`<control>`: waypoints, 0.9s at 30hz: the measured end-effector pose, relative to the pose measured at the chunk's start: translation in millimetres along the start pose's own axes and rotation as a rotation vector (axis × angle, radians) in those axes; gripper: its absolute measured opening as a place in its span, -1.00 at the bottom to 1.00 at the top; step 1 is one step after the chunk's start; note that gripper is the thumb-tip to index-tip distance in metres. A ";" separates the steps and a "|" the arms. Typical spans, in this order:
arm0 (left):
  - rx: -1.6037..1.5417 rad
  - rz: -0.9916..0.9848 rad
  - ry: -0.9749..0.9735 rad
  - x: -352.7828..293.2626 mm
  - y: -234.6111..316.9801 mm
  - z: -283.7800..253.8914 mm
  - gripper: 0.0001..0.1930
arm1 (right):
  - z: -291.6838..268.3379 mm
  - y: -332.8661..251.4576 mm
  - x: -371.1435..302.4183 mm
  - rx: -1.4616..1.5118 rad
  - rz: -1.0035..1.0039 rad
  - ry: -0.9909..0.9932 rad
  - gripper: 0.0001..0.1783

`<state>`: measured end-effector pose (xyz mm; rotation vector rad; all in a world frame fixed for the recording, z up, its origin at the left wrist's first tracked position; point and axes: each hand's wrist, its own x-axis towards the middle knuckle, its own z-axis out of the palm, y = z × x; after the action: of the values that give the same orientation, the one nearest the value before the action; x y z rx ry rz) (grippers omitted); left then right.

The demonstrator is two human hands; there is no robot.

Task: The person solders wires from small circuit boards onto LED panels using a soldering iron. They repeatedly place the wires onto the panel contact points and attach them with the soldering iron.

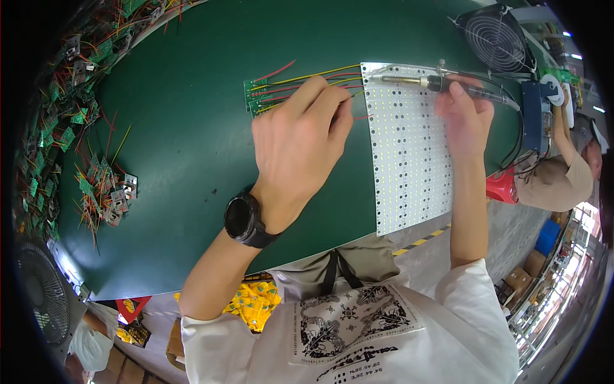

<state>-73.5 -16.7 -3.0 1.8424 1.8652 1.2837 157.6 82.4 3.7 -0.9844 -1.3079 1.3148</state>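
Note:
My left hand (297,137), with a dark watch (242,219) on its wrist, is closed in a pinch on a wire at the left edge of a white LED panel (409,160). Red and yellow wires (329,72) run from a small green circuit board (249,96) to that edge; the hand covers some of them. Wrapped around the handle of a soldering iron (412,81), my right hand (465,118) is slightly blurred above the panel's right side. The iron's tip points left, over the panel's upper left corner.
Wired boards (102,185) lie clustered on the green table (179,128); more are heaped along its left rim (48,141). A black fan (497,38) and a blue box (532,115) stand at the right. Another fan (41,281) is lower left. Other people appear at both sides.

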 end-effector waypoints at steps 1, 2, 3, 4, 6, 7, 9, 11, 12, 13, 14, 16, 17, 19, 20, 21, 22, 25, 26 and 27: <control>-0.001 -0.002 -0.006 0.0 -0.6 0.5 -0.92 | -1.2 1.6 -1.3 0.011 -0.002 -0.016 -0.77; -0.012 0.000 -0.006 0.2 -1.3 1.0 -0.92 | -2.4 3.4 -1.8 0.021 -0.003 -0.031 -0.76; -0.023 0.003 -0.009 0.0 -1.3 1.7 -0.91 | -1.3 3.8 -1.0 0.031 -0.030 -0.027 -0.76; -0.026 0.000 -0.019 -0.2 -1.7 2.9 -0.91 | -1.6 3.4 -1.2 0.030 -0.023 -0.020 -0.76; -0.025 0.017 0.009 0.2 -2.7 4.6 -0.91 | -2.3 2.8 -1.2 0.037 -0.017 -0.035 -0.76; -0.026 0.018 0.000 0.9 -2.3 3.7 -0.91 | -2.1 3.3 -0.8 0.039 -0.013 -0.028 -0.76; -0.013 -0.003 -0.019 1.2 -1.3 2.1 -0.90 | -2.1 4.4 -0.8 0.024 -0.009 -0.028 -0.76; -0.022 0.010 -0.015 0.8 -4.1 4.4 -0.90 | -3.1 4.1 -0.8 0.015 0.000 -0.032 -0.75; -0.030 0.024 -0.003 0.5 -5.4 5.9 -0.91 | -3.3 4.1 -0.6 0.005 0.004 -0.042 -0.75; -0.030 0.023 -0.009 0.2 -5.6 6.8 -0.91 | -1.9 3.8 -0.7 0.006 0.008 -0.037 -0.75; -0.031 0.014 -0.005 0.3 -5.3 6.9 -0.91 | 0.5 3.6 -1.0 0.006 -0.006 -0.029 -0.74; -0.031 0.004 -0.005 0.4 -5.3 7.6 -0.92 | 0.2 4.2 -1.1 0.007 -0.018 -0.018 -0.73; -0.034 0.007 -0.002 0.1 -5.6 8.0 -0.92 | -1.9 5.0 -1.3 -0.006 -0.023 -0.041 -0.73; -0.037 0.008 -0.004 0.2 -5.8 8.7 -0.92 | -3.1 5.3 -1.5 -0.017 -0.023 -0.062 -0.72; -0.042 0.014 0.002 0.7 -6.1 9.1 -0.92 | -2.7 5.0 -1.3 -0.017 -0.035 -0.069 -0.72; -0.048 0.021 0.007 1.1 -5.7 9.2 -0.92 | -2.5 3.8 -1.6 -0.018 -0.046 -0.074 -0.72; -0.049 0.019 0.002 1.2 -5.4 9.2 -0.92 | -2.7 3.1 -2.0 -0.018 -0.043 -0.071 -0.72; -0.048 0.004 0.010 1.0 -5.3 9.5 -0.92 | -2.9 2.5 -2.9 -0.039 -0.044 -0.089 -0.72; -0.047 0.006 0.014 1.4 -5.6 9.8 -0.92 | -2.7 2.6 -2.6 -0.041 -0.046 -0.095 -0.72; -0.045 0.009 0.018 1.6 -5.9 9.7 -0.92 | -2.5 3.2 -2.4 -0.042 -0.049 -0.102 -0.72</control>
<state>-71.2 -10.2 -12.1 1.8247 1.8237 1.3390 160.1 80.7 0.1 -0.9177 -1.4335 1.3195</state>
